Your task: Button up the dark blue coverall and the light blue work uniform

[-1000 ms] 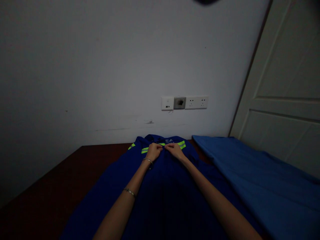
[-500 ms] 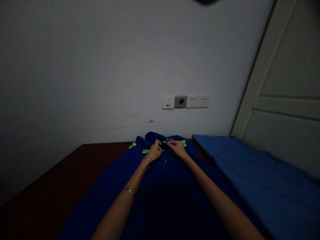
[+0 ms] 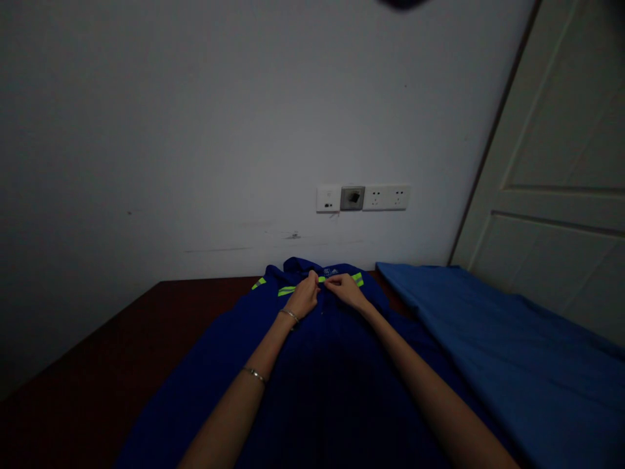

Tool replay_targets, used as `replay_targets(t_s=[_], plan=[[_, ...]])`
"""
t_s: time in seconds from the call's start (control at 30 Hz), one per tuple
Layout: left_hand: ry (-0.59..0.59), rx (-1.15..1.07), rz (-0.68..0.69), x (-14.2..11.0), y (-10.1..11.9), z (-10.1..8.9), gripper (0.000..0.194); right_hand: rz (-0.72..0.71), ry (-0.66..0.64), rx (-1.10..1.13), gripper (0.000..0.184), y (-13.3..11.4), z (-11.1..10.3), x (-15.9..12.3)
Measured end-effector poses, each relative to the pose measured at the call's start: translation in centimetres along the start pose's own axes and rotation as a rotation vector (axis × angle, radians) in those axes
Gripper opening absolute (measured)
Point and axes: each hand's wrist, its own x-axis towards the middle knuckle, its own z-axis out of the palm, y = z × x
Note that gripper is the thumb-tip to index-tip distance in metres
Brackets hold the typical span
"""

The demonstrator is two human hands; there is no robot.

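A dark blue work jacket with yellow-green reflective strips lies spread out, its collar end toward the wall. Close together at the front opening on the chest, both hands pinch the fabric. My left hand, with bracelets on its wrist and forearm, is closed on the left side of the opening. Just to its right, my right hand has thumb and fingers pressed together on the jacket's edge, by the strip. Whether a button or other fastener sits between the fingertips is too small to tell.
Beneath the jacket is a dark red-brown surface that meets the pale wall. A lighter blue cloth lies along the right. Above the jacket, a row of sockets is set in the wall. At the right stands a panelled door.
My left hand has turned and shifted slightly right, nearer the right hand. The front edges now lie flatter, and the chest strip shows more. My right hand has barely moved.
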Motion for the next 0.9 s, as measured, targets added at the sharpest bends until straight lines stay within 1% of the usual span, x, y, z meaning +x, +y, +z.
replay_targets(t_s=[0.2, 0.4, 0.53, 0.6, 0.7, 0.8, 0.9], plan=[[0.004, 0.005, -0.008, 0.0, -0.1, 0.0, 0.020, -0.004, -0.020, -0.032, 0.024, -0.3, 0.0, 0.0], [0.010, 0.011, 0.002, -0.1, -0.1, 0.1, 0.020, 0.006, -0.035, -0.014, 0.024, -0.4, 0.0, 0.0], [0.034, -0.022, -0.020, -0.1, -0.2, 0.2, 0.020, 0.049, -0.052, 0.006, 0.024, -0.3, -0.3, 0.0], [0.058, -0.042, -0.018, -0.1, -0.4, 0.3, 0.019, 0.107, -0.089, 0.079, 0.027, 0.0, -0.5, 0.1], [0.086, -0.066, -0.010, -0.3, -0.7, 0.4, 0.017, 0.180, -0.124, 0.250, 0.028, 0.7, -0.6, 0.1], [0.101, -0.080, 0.004, -0.4, -0.8, 0.6, 0.015, 0.181, -0.132, 0.303, 0.026, 1.4, -0.5, 0.1], [0.099, -0.091, 0.012, -0.6, -0.7, 0.6, 0.014, 0.194, -0.139, 0.333, 0.029, 1.8, -0.5, 0.0]])
